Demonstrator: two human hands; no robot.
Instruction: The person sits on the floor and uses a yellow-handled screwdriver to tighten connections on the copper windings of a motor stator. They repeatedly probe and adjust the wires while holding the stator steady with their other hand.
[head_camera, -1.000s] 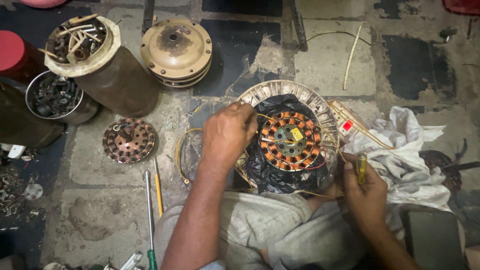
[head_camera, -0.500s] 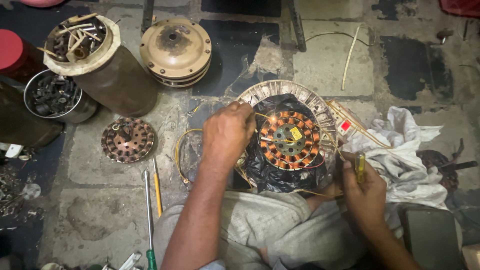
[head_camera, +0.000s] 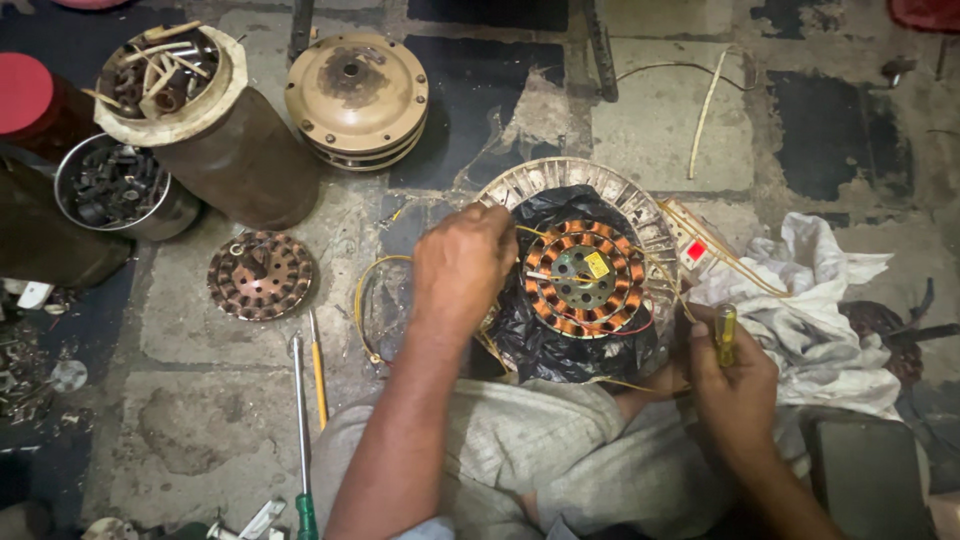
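Two hands busy: left hand (head_camera: 462, 268) pinching yellow wire (head_camera: 372, 300) beside copper-wound stator (head_camera: 585, 277), right hand (head_camera: 730, 385) gripping small yellow tool (head_camera: 725, 333). Risks snapping thin wire if tugged.

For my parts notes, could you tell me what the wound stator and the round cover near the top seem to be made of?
Stator: apparently enamelled copper wire, shiny orange coils, around a grey metal hub. Round cover: probably painted metal, dull tan with worn dark patches and rim bolt holes.
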